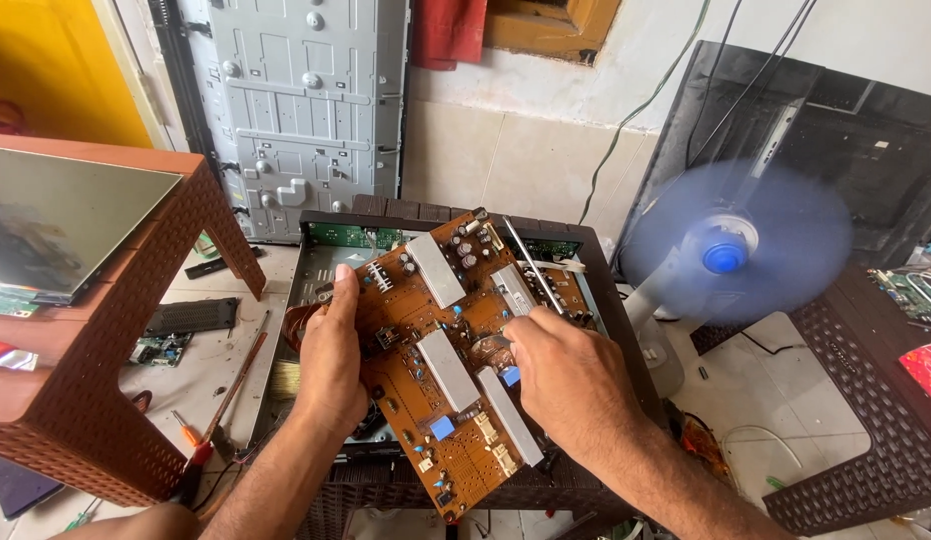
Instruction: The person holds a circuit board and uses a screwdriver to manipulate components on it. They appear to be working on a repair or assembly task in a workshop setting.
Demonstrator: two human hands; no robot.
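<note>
A brown circuit board with silver heat sinks, capacitors and small blue parts is tilted up over an open black metal chassis. My left hand grips the board's left edge. My right hand rests on the board's right side and holds a screwdriver, whose shaft points up and away over the board. A green board lies at the chassis's far end.
A spinning blue fan stands at right beside a dark wicker table. A brown plastic stool with a panel on top stands at left. On the floor lie an orange-handled screwdriver and boards. A grey metal back panel leans on the wall.
</note>
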